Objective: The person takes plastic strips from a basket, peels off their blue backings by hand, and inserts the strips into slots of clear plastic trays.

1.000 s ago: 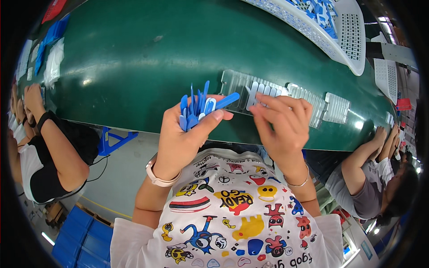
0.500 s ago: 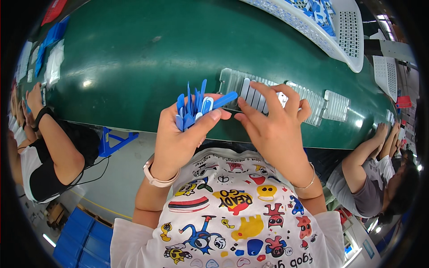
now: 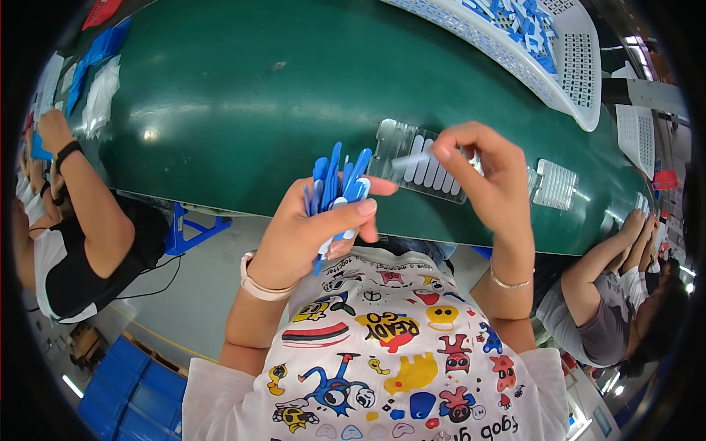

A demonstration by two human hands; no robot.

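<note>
My left hand (image 3: 305, 228) is closed around a bunch of flat, round-ended blue and white strips (image 3: 332, 180), fanned upward past the fingers. To its right, a clear ridged plastic tray (image 3: 388, 143) lies on the green table, with several whitish strips (image 3: 429, 173) set side by side in its slots. Above that tray, my right hand (image 3: 489, 176) pinches a single pale strip (image 3: 412, 159), blurred by motion, between thumb and forefinger. This hand hides the tray's right end.
Another clear ridged tray (image 3: 555, 184) lies further right. A white perforated basket (image 3: 581, 70) full of blue and white strips stands at the far right. Clear bags (image 3: 101, 95) and blue pieces (image 3: 99, 51) lie far left. Co-workers' arms (image 3: 95, 176) reach in at both sides.
My right hand has lifted off the tray and moved right, now with a pale strip in its pinch. The bunch in my left hand has shifted and stands more upright.
</note>
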